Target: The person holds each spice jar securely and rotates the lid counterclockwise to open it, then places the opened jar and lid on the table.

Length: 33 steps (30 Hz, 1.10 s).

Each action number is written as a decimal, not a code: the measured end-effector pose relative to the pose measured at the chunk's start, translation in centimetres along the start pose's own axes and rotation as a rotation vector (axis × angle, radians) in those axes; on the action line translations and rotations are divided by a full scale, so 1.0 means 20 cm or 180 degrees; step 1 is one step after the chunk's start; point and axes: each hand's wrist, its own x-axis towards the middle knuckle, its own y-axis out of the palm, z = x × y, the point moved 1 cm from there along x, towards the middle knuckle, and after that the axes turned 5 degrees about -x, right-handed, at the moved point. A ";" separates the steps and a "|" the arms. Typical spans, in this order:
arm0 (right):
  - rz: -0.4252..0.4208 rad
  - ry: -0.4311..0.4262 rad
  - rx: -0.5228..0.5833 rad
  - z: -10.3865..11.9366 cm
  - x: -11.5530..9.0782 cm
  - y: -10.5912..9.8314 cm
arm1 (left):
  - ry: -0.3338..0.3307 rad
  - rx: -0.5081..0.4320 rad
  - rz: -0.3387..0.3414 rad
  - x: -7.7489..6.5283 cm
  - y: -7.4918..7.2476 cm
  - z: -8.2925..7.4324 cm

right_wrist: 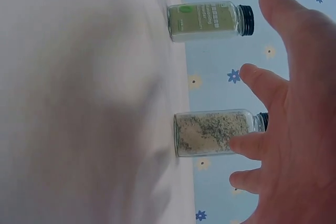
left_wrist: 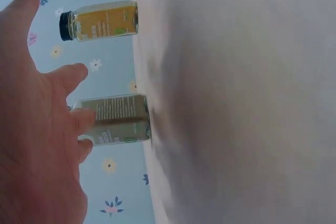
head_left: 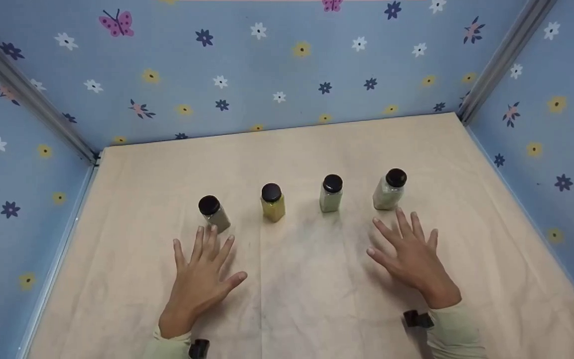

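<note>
Spread out in front of the leftmost spice jar (head_left: 218,220), which holds grey-brown powder, my left hand (head_left: 200,281) has its fingers apart and grips nothing. To that jar's right stands a jar of yellow powder (head_left: 273,208), labelled turmeric powder (left_wrist: 107,22) in the left wrist view. Then comes a jar of pale green powder (head_left: 330,199). At the far right is a jar with a speckled, herb-flecked mix (right_wrist: 210,132). My right hand (head_left: 414,259) is just in front of it, fingers spread, holding nothing. All the jars stand upright under black lids.
A cream cloth (head_left: 307,299) with creases covers the table. Blue flowered panels (head_left: 287,60) rise at the back and both sides, joined by grey metal posts (head_left: 508,60) at the corners. Dark wrist devices (head_left: 418,319) sit by the sleeves.
</note>
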 end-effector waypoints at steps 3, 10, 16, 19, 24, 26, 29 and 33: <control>-0.0002 -0.0018 0.0041 0.02 0.00 0.02 | 0.0091 0.0009 -0.0082 0.01 0.01 0.00; -0.0046 -0.0124 0.0065 0.07 0.02 0.03 | 0.0224 0.0008 -0.0179 0.04 0.01 -0.03; -0.0096 -0.0217 0.0041 0.10 0.02 0.06 | 0.0243 0.0090 -0.0084 0.04 0.02 -0.06; -0.0101 -0.0273 0.0038 0.11 0.02 0.07 | 0.0271 0.0078 -0.0065 0.04 0.03 -0.07; -0.0122 -0.0322 0.0075 0.11 0.02 0.08 | 0.0325 -0.0002 -0.0108 0.09 0.05 -0.12; -0.0123 -0.0308 0.0082 0.10 0.02 0.08 | 0.0367 -0.0028 -0.0131 0.13 0.07 -0.16; -0.0061 -0.0312 0.0095 0.11 0.03 0.08 | 0.0410 -0.0007 -0.0132 0.18 0.09 -0.22; -0.0016 -0.0351 0.0082 0.13 0.04 0.09 | 0.0447 0.0023 -0.0055 0.21 0.12 -0.29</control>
